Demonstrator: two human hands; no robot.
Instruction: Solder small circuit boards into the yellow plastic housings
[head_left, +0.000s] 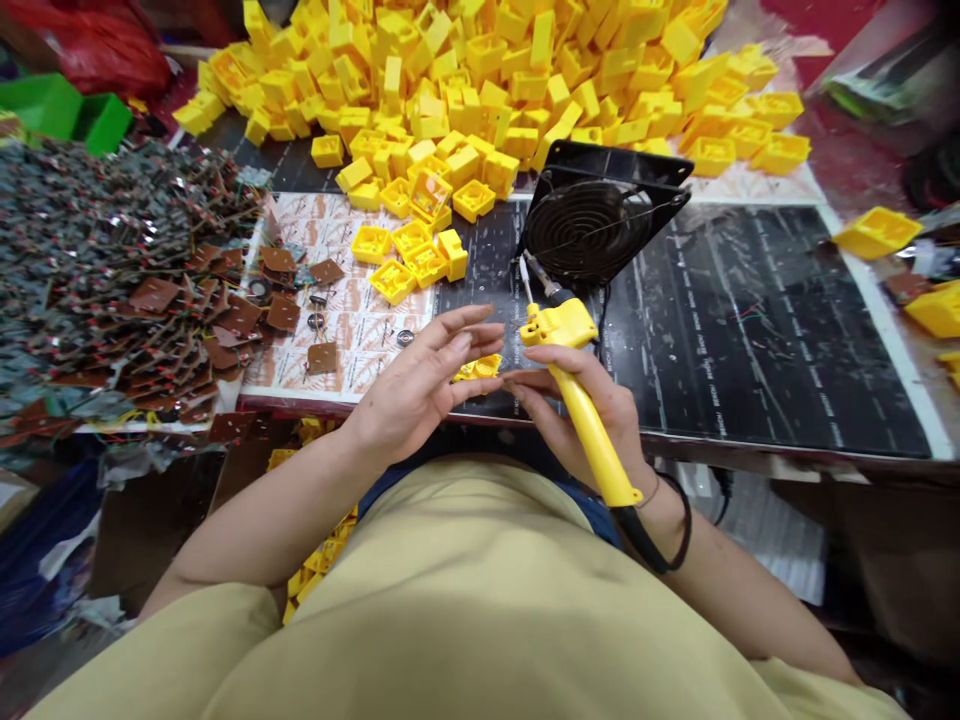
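My left hand [420, 390] is raised over the near edge of the work surface, fingers stretched out and apart, gripping nothing visible. Partly hidden behind its fingers lies a small yellow plastic housing [478, 368]. In my right hand [592, 405] is a yellow soldering gun [581, 400]; its metal tip and a thin pale tube point away from me toward the black fan [589, 225]. The gun's black cord loops by my right wrist. My right fingertips come close to the lowest left finger; whether they touch is unclear. Several open yellow housings [411, 255] sit just beyond my left hand.
A big heap of yellow housings [465, 90] covers the back. On the left is a pile of brown circuit boards with wires [150, 270], with green bins [67, 110] behind. More yellow housings [877, 232] lie at the right edge. The black work surface [772, 330] extends rightward.
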